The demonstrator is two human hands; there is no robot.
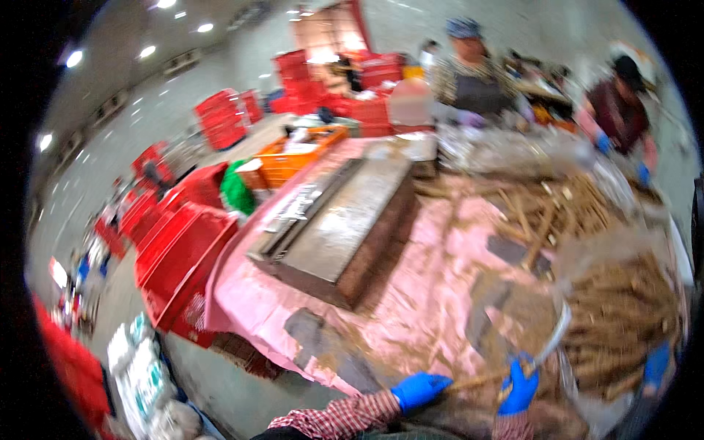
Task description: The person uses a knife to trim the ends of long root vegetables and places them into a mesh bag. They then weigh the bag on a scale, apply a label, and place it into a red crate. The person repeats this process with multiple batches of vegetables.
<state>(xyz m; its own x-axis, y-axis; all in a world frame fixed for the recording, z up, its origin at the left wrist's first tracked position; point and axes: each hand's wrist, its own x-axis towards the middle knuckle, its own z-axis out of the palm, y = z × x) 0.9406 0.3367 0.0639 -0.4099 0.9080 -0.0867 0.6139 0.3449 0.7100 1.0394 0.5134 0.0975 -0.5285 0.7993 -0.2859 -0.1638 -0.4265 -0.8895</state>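
Both my hands wear blue gloves at the near edge of the table. What looks like a sickle [557, 339] reaches across in front of me, with a tan handle and a pale curved blade, blurred by motion. My left hand [420, 391] is closed at the handle's left end. Farther right, my right hand [519, 385] is closed around it near the base of the blade; the exact grip is smeared. Beyond the blade, a big heap of long brown roots [623, 315] lies partly in clear plastic. Grey, soil-covered cloth patches [506, 312] lie left of the heap.
A long metal-topped block [352, 227] stands on the pink table sheet [440, 271]. Red crates [183, 257] and an orange basket [293, 158] line the left side; white sacks [143, 374] sit on the floor. Two co-workers [480, 88] [622, 110] stand across the table.
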